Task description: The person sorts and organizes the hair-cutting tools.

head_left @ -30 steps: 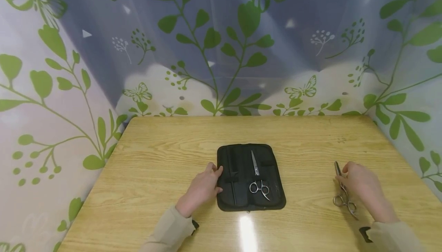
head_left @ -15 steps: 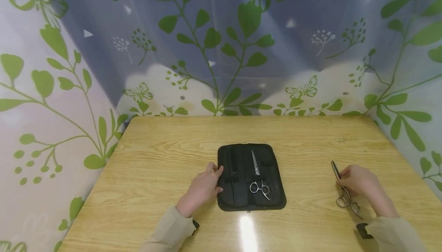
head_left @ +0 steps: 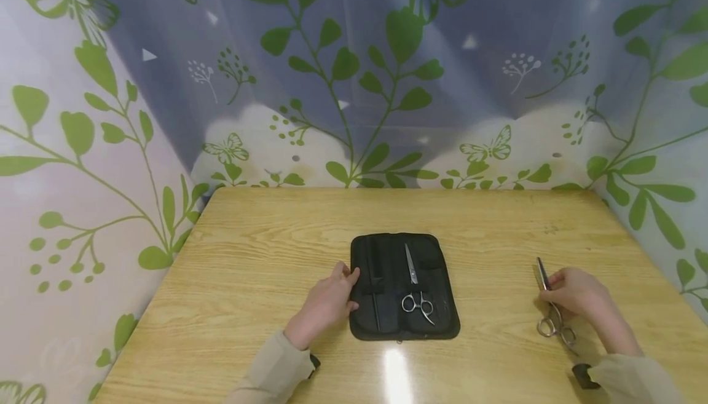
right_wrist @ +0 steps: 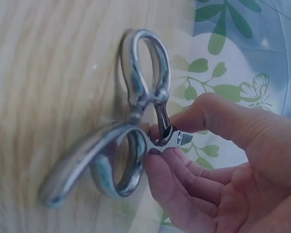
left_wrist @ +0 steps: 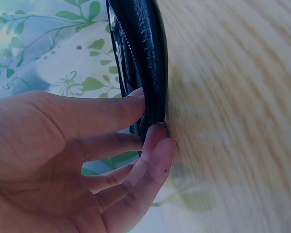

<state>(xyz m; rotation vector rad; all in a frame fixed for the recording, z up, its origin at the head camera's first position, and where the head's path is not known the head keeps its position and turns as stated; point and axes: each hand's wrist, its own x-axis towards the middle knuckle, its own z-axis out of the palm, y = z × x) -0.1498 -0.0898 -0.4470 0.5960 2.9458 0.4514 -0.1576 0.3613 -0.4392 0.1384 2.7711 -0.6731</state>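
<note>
A black zip case (head_left: 391, 329) lies unfolded on the table. My left hand (head_left: 323, 307) pinches its left edge; the left wrist view has the thumb against the zipper (left_wrist: 131, 48) and fingertips at the outer side. Inside the case are silver hair scissors (head_left: 412, 272) in the right half and what looks like a dark tail comb (head_left: 377, 262) in the left. Off to the right, my right hand (head_left: 581, 296) grips a second pair of silver scissors (head_left: 547, 325) around the shank, thumb opposite fingers. Their finger rings (right_wrist: 162, 63) and curved finger rest (right_wrist: 70, 172) point back toward me.
A light wood-grain table (head_left: 265, 232) carries everything. Behind it and along both sides hangs a curtain (head_left: 310, 146) printed with green leaves and butterflies. A bright light reflection falls on the table in front of the case.
The right hand and its scissors have shifted slightly, with the handles moving a little right and toward me. The left hand stays at the case edge. The head view has tilted slightly.
</note>
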